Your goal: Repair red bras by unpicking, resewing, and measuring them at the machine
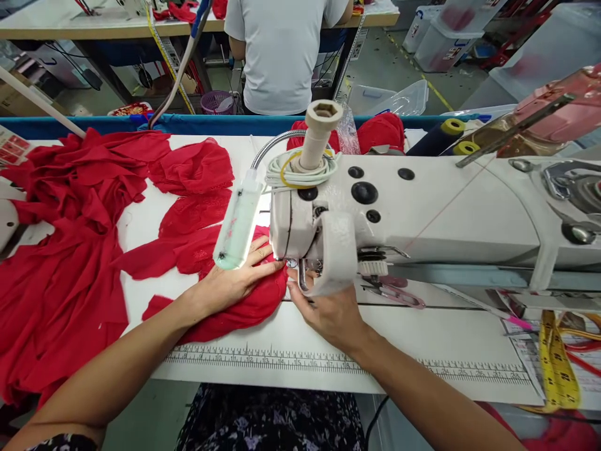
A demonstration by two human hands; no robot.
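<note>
Left hand (pixel 230 285) flat, fingers spread, pressing red lace piece (pixel 251 310) on table (pixel 422 335) beside sewing machine head (pixel 328 241); right hand (pixel 331 313) under head, fingertips half hidden, grip unclear; keep lace smooth, feed evenly.

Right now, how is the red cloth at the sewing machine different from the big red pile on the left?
The red cloth at the sewing machine is a small piece; the big red pile is far larger. The red cloth is pressed by the left hand; the big red pile lies untouched and crumpled. Both are red fabric on the white table.
</note>
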